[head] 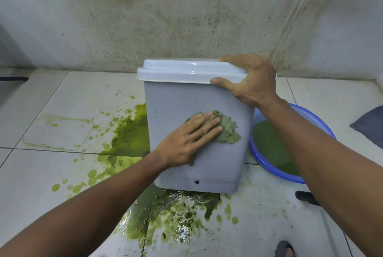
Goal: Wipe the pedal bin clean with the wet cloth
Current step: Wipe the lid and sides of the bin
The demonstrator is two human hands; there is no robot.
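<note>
Left hand (187,139) spread flat, pressing wet cloth (227,130) on pedal bin (182,99) near face; right hand (248,79) gripping lid (186,70) right corner.

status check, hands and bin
Left hand flat, pressing green-stained wet cloth on grey plastic pedal bin. Right hand gripping white lid corner. Nothing blocking.

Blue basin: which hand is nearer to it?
The right. The right hand grips the pedal bin's lid corner, above the blue basin. The left hand presses the cloth on the bin's front, farther away.
</note>
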